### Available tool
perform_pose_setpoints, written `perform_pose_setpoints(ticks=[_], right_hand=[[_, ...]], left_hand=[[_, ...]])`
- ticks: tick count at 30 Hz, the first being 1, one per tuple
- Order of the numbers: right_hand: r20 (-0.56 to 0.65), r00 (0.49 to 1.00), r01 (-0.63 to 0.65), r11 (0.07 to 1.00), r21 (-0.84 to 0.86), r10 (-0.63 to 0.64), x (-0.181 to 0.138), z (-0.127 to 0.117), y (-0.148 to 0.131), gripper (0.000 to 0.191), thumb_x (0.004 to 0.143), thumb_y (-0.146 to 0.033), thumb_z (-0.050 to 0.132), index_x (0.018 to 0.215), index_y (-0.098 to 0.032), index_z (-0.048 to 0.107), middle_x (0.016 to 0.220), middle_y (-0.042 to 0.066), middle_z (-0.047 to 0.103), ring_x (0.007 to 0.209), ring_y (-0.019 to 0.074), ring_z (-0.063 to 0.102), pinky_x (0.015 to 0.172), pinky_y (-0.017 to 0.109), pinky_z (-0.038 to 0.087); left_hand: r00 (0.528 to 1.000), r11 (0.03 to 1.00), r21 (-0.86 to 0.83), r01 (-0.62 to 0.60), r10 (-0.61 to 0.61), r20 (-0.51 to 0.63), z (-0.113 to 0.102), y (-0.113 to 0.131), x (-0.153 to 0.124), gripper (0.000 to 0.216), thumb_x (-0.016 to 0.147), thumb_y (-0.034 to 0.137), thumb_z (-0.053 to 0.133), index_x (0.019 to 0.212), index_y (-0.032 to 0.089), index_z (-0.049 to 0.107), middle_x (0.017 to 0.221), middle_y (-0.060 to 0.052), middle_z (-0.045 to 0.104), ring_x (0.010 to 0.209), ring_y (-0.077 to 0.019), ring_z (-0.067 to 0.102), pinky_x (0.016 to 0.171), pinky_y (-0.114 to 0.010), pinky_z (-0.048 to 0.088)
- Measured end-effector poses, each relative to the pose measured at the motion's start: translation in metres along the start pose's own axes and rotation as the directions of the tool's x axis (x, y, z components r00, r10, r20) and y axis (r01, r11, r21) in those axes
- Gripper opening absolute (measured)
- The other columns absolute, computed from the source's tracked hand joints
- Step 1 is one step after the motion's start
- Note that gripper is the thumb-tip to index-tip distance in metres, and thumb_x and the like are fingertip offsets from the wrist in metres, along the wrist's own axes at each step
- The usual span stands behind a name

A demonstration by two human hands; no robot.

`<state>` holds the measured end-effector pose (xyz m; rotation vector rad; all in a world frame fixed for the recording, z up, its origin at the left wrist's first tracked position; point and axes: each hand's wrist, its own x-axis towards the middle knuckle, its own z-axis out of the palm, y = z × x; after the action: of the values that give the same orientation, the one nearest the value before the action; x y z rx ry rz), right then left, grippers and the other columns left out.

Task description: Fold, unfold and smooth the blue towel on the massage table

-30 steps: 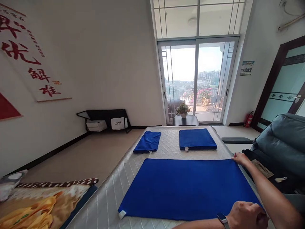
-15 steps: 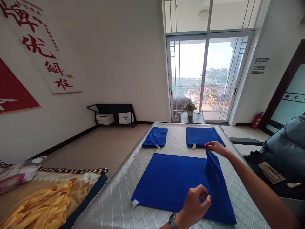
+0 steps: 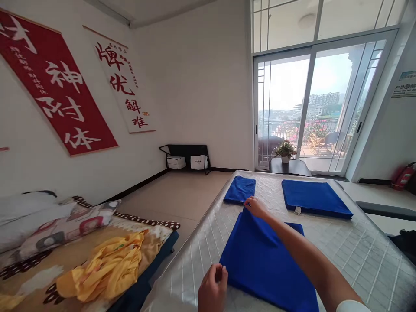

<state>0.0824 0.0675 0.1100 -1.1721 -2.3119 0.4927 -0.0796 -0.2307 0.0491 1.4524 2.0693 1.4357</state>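
Observation:
A blue cloth cover point(image 3: 260, 255) lies doubled over on the silvery quilted mattress. My right hand point(image 3: 256, 206) pinches its far left corner and lifts that edge slightly, the forearm reaching across the cloth. At the near left corner is my left hand point(image 3: 213, 286), thumb and fingers closed on the cloth edge. Beyond my right hand lies a smaller folded blue cloth point(image 3: 239, 189). A flat stack of blue cloth point(image 3: 315, 197) with a white tag point(image 3: 297, 210) rests at the far right.
The quilted mattress point(image 3: 364, 255) spreads under the cloths. To the left, a low bed holds a yellow garment point(image 3: 108, 264) and a patterned pillow point(image 3: 71, 229). A potted plant point(image 3: 285, 151) stands on a dark chair point(image 3: 289, 167) before the glass door.
My right hand has carried the cover's right edge over to the left, folding it. My left hand has moved to the near left corner. The view has swung left.

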Motion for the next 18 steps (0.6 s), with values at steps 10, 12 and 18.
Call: perform_pose_setpoints(ticks=[10, 12, 18], right_hand=[[0.181, 0.983, 0.053, 0.981, -0.188, -0.018, 0.020, 0.063, 0.016, 0.020, 0.088, -0.023, 0.065, 0.104, -0.027, 0.077, 0.109, 0.004, 0.071, 0.106, 0.0216, 0.064, 0.092, 0.030, 0.044], [0.193, 0.981, 0.062, 0.978, -0.201, -0.023, 0.020, 0.068, 0.022, 0.023, 0.090, -0.025, 0.062, 0.109, -0.027, 0.076, 0.115, 0.005, 0.070, 0.110, 0.0219, 0.063, 0.094, 0.031, 0.044], [0.177, 0.984, 0.042, 0.974, -0.224, -0.002, 0.022, 0.077, 0.029, 0.020, 0.094, -0.025, 0.060, 0.109, -0.023, 0.073, 0.120, 0.008, 0.067, 0.116, 0.0238, 0.060, 0.098, 0.033, 0.042]], left_hand=[[0.964, 0.903, 0.378, -0.202, 0.252, -0.087, 0.018, -0.068, 0.010, 0.043, 0.098, 0.043, 0.038, 0.071, 0.024, 0.066, 0.074, -0.007, 0.071, 0.074, -0.0237, 0.069, 0.078, -0.037, 0.055], [0.963, 0.887, 0.409, -0.216, 0.262, -0.060, 0.019, -0.073, 0.009, 0.040, 0.097, 0.042, 0.039, 0.078, 0.024, 0.069, 0.078, -0.007, 0.073, 0.077, -0.0241, 0.070, 0.079, -0.037, 0.056], [0.960, 0.851, 0.461, -0.251, 0.279, 0.008, 0.012, -0.074, 0.011, 0.035, 0.095, 0.041, 0.047, 0.092, 0.022, 0.076, 0.093, -0.008, 0.077, 0.087, -0.0261, 0.072, 0.082, -0.039, 0.058]])
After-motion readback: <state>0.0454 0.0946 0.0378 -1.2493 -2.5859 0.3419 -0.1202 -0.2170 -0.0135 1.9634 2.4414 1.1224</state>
